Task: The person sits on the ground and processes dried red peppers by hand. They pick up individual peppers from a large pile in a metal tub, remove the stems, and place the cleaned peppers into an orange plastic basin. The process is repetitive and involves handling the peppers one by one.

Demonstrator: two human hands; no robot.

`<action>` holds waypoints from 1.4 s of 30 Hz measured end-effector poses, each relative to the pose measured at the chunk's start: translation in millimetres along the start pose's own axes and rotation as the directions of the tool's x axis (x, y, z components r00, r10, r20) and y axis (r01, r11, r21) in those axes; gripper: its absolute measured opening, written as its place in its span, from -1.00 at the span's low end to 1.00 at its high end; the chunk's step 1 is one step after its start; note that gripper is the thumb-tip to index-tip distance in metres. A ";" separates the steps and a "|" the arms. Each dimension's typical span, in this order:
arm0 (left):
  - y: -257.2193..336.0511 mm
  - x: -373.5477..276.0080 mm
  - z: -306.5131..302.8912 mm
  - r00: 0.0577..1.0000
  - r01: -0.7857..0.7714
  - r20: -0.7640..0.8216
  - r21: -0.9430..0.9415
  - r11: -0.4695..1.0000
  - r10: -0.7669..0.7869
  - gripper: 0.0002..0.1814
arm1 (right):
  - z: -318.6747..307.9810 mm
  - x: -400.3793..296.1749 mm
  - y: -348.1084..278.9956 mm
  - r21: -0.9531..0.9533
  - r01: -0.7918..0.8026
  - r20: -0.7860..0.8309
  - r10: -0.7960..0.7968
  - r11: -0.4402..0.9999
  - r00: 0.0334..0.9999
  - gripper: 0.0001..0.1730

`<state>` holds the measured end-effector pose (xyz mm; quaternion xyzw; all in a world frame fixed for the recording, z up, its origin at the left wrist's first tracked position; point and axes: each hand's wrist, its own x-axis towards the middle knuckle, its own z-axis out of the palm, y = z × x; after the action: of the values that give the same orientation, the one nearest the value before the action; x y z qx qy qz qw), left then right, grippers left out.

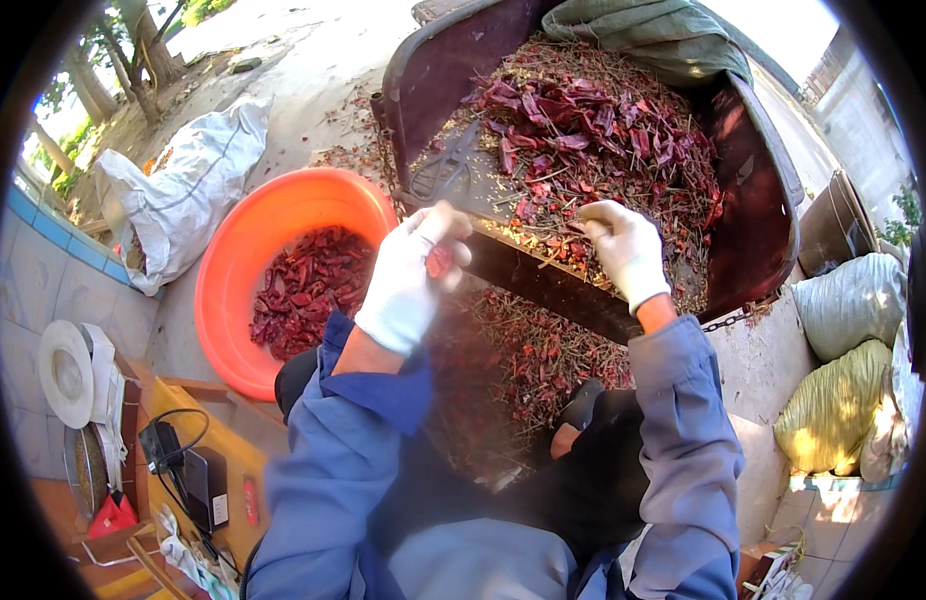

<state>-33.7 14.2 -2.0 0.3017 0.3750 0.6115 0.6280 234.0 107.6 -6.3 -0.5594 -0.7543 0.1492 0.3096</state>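
My left hand, in a white knit glove, has its fingers curled around a piece of dried red pepper. It is raised between an orange plastic tub and the cart. Dark red dried peppers cover the tub's floor. My right hand, gloved too, is over the near edge of a dark red metal cart. Its fingertips are pinched together; whether anything is between them I cannot tell. Inside the cart are broken dried peppers with stems and yellow seeds.
Stems and pepper scraps litter the ground below the cart. A white woven sack lies beyond the tub. Stuffed sacks stand at right. At lower left, a wooden stool bears a black power adapter. A chain hangs by the cart.
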 end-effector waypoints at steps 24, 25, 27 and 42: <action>-4.6 -4.5 19.1 0.992 0.096 0.092 -0.079 0.992 -0.089 -0.74 | -10.1 44.2 67.6 0.051 -0.236 -0.132 0.241 0.970 0.961 -0.84; -5.4 -4.2 19.4 0.992 0.100 0.090 -0.080 0.992 -0.092 -0.74 | -13.9 42.7 66.2 0.191 -0.262 -0.090 0.283 0.946 0.955 -0.84; -7.3 -2.9 20.8 0.993 0.086 0.089 -0.042 0.995 -0.082 -0.74 | -20.8 39.6 63.1 0.454 -0.312 0.010 0.345 0.835 0.938 -0.84; -6.5 -5.2 25.7 0.992 0.114 0.055 0.061 0.992 -0.117 -0.72 | -33.9 31.4 50.7 0.390 -0.404 0.046 0.421 0.827 0.906 -0.80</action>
<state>-8.5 10.6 6.9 0.3151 0.3908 0.5540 0.6641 287.8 149.5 0.1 -0.6389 -0.5637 0.3479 0.3911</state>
